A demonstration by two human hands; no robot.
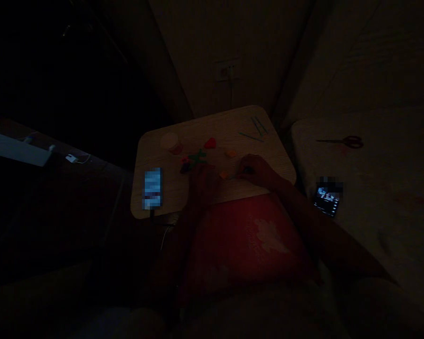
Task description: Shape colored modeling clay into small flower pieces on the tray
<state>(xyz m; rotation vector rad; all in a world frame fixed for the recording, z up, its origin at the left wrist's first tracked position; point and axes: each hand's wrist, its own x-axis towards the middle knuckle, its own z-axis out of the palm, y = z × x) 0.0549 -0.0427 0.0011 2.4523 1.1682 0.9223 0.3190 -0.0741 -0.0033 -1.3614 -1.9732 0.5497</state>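
Observation:
The scene is very dark. My right hand (257, 170) is closed over the small wooden-topped table (229, 192), pinching a thin stick-like tool (234, 176). The tool points left toward a small orange piece (224, 175) and seems to touch it. My left hand (202, 181) rests just left of that piece; its fingers blend into shadow. Beyond the hands lie another orange piece (231, 153), a red lump (210, 142) and a green cross-shaped piece (198, 157). A pinkish-red bit (185, 160) and a dark lump (185, 168) sit beside the green one.
A round tub (169, 140) stands at the back left, with a phone (152, 188) in front of it. Several thin sticks (257, 127) lie at the back right. Scissors (349, 141) and another phone (327, 198) lie on the pale surface to the right.

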